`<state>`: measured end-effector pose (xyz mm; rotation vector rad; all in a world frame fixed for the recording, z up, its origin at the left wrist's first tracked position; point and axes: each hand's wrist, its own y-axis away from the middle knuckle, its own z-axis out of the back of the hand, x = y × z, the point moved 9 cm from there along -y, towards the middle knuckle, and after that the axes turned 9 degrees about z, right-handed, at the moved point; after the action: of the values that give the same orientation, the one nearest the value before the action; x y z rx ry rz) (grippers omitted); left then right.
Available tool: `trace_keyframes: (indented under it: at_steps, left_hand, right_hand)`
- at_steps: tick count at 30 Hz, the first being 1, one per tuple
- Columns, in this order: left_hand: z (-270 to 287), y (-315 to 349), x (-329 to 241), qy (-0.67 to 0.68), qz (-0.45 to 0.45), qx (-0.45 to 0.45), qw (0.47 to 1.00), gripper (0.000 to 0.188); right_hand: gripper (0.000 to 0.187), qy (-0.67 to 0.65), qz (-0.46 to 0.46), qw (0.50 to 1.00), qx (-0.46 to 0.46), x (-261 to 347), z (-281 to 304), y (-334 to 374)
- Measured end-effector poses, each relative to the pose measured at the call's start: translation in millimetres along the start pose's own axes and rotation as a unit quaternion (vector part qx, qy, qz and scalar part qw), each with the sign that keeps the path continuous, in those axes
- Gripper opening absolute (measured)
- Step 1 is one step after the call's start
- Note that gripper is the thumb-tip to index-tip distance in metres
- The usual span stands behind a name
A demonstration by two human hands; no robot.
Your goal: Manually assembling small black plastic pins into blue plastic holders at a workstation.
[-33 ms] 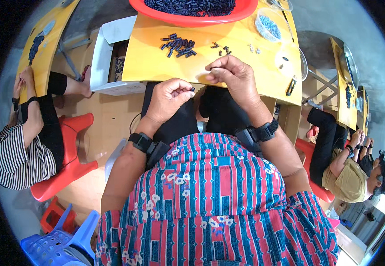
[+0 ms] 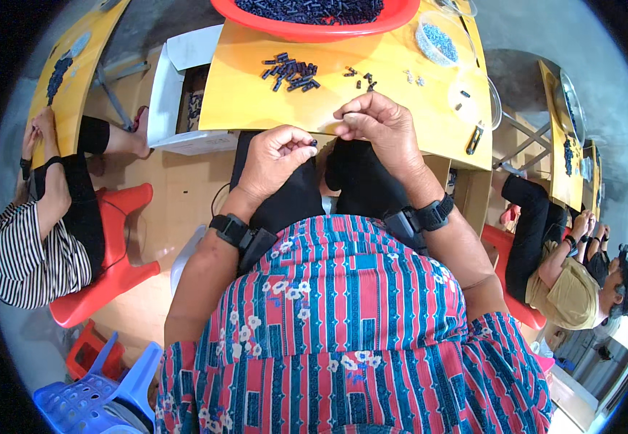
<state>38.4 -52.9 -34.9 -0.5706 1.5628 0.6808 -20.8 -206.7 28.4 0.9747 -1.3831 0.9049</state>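
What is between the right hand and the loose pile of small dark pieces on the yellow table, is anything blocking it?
Nothing visible blocks it. The right hand is at the near edge of the yellow table, and the pile of small dark pieces lies ahead and to its left across bare tabletop. The left hand pinches one small dark piece lower down, clear of that path.

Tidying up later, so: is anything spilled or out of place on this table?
Nothing looks spilled. Dark parts lie in a loose pile on the yellow table, a few strays beside it. The left hand pinches one part.
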Motion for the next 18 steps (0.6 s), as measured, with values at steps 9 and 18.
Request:
trace_keyframes:
  at_steps: [9, 18]
  left_hand:
    - [-4.1, 0.2, -6.5, -0.010, -0.013, -0.009, 1.000, 0.009]
    - [-3.5, -8.6, -9.1, -0.050, -0.050, -0.005, 0.998, 0.011]
  right_hand:
    - [0.020, 0.045, -0.050, 0.998, 0.016, -19.4, 7.9, 18.3]
    - [0.015, 0.112, 0.001, 0.991, 0.076, -16.6, -12.3, 12.0]
